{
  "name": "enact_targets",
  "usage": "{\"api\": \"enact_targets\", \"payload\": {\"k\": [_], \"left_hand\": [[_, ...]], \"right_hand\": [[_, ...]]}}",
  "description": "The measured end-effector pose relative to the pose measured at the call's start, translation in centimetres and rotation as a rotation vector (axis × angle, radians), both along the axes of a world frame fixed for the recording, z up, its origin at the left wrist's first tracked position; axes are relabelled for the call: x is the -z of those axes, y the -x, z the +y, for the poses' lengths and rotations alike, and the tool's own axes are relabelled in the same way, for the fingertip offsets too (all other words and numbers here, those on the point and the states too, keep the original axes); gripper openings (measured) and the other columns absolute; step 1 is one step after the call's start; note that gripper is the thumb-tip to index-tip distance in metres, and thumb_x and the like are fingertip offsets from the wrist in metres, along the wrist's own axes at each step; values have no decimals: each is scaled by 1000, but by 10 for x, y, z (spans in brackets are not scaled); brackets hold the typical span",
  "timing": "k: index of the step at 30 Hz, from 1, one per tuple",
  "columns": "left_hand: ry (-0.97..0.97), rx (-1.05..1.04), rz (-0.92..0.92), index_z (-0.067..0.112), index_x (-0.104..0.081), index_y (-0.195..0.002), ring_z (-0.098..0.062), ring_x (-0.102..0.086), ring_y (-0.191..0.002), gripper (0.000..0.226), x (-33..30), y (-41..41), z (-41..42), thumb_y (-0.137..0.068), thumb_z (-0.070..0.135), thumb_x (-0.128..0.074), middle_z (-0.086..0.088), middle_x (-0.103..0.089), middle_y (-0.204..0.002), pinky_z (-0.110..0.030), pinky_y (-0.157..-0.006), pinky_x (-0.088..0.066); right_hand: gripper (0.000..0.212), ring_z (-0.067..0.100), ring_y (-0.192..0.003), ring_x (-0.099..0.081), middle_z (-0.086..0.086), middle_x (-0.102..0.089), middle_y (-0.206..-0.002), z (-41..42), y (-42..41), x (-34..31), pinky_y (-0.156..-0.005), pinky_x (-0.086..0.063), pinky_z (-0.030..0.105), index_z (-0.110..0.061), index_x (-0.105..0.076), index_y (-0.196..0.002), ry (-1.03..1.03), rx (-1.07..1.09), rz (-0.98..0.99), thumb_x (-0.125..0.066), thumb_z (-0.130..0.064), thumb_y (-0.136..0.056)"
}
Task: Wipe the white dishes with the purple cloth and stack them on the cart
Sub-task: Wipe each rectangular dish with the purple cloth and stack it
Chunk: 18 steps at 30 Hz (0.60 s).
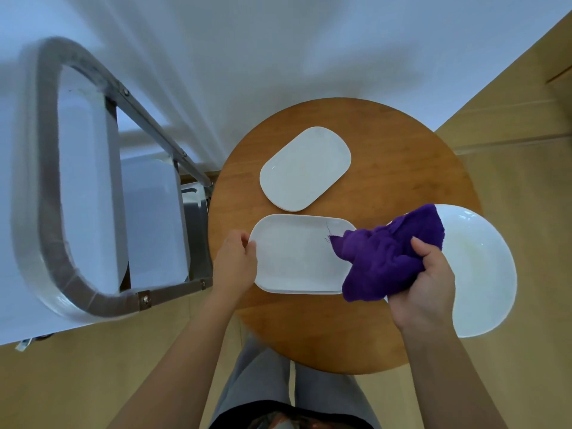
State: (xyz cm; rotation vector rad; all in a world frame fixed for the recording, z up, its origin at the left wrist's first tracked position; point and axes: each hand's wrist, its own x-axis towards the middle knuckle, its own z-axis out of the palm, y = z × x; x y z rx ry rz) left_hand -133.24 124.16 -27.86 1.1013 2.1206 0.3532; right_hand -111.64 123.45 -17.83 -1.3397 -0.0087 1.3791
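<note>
Gripping purple cloth [390, 258], steadying near dish [297, 255]

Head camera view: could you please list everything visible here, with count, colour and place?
Rectangular dishes: two, white; near dish in front of the person, far dish behind it, both on the table.
Curved dish: one, white, at the table's right edge.
Purple cloth: one, over the near dish's right end.
Round table: one, brown wood, centre.
Cart: one, grey metal frame with pale trays, left of the table.
Left hand: holds the near dish's left edge.
Right hand: grips the cloth.
</note>
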Motion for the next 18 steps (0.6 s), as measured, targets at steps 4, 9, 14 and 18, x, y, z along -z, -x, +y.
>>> {"api": "enact_targets", "payload": {"k": [4,9,14,18], "left_hand": [[-70,-130,-231,20,-39,-107,-5,-50,-73,10,-3,-6,-9,-102,29,-38,11,-48,-84,-15,-57,-38],[-61,-437,-562,27,-52,-104,-7,-56,-87,24,-8,-22,-10,-98,45,-38,12,-57,-95,-19,-61,-43],[93,-604,-827,31,-59,-98,-20,-62,-97,28,-20,-16,-4,-95,50,-39,0,-66,-105,-38,-82,-53],[-11,-666,-1076,22,-55,-125,-27,-65,-106,47,-30,3,-8,-94,52,-35,-7,-67,-119,-40,-79,-57]], "right_hand": [[14,10,-72,-71,-8,-73,-77,-5,8,-1,-61,-56,25,-23,-59,-100,-7,64,40,-49,-17,-92],[21,19,-89,-67,-2,-70,-92,-6,5,-6,-73,-54,32,-21,-57,-104,36,61,11,-46,-10,-90],[21,17,-87,-69,-7,-72,-87,-9,-2,-26,-74,-56,32,-23,-58,-100,31,-29,-105,-47,-9,-90],[13,10,-81,-71,-12,-73,-83,-12,-4,-40,-71,-56,33,-27,-57,-99,-16,-75,-142,-48,-21,-94]]}}
